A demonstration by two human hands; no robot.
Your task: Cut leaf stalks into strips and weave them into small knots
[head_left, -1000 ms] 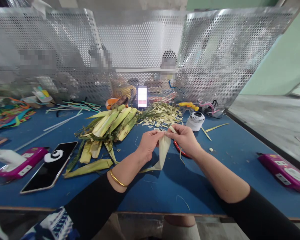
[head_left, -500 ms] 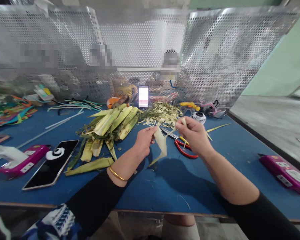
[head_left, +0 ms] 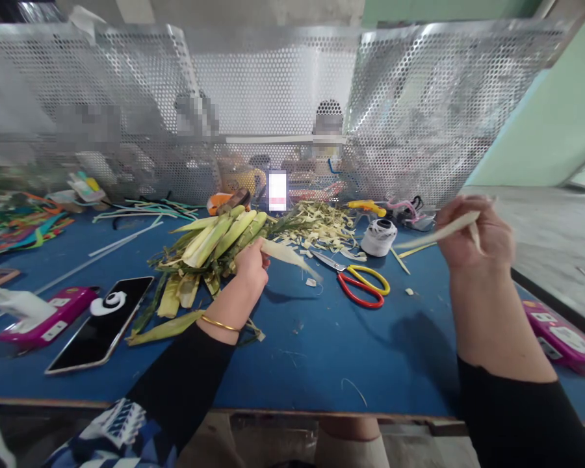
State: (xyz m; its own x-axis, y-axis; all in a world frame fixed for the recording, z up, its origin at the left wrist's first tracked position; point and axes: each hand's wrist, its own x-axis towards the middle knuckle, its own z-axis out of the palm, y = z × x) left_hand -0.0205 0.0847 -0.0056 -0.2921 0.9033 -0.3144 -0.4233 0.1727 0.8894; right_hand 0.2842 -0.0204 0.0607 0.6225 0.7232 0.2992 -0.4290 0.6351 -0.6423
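Note:
My left hand (head_left: 252,268) is closed on a pale piece of corn husk (head_left: 288,255), which sticks out to the right from its fingertips. It is beside a heap of corn husks (head_left: 224,235), some green-yellow and some browned. Far over on the right, my right hand (head_left: 480,237) is raised and slightly blurred, its fingers closed on a narrow pale husk strip (head_left: 446,230) pointing left. Between the hands lie scissors (head_left: 361,300) with one red and one yellow handle, blades partly apart. A white thread spool (head_left: 379,238) stands behind them.
Husk scraps (head_left: 316,224) are piled at the back, near a lit phone (head_left: 277,190). Left lie a dark phone (head_left: 102,331) and a magenta power strip (head_left: 53,318); another magenta power strip (head_left: 560,335) is at right. A perforated metal screen (head_left: 277,78) borders the blue table (head_left: 322,370).
My hands have moved apart, the right one far to the right with a strip, the left one leftward with the wider husk piece. The scissors and spool are now uncovered.

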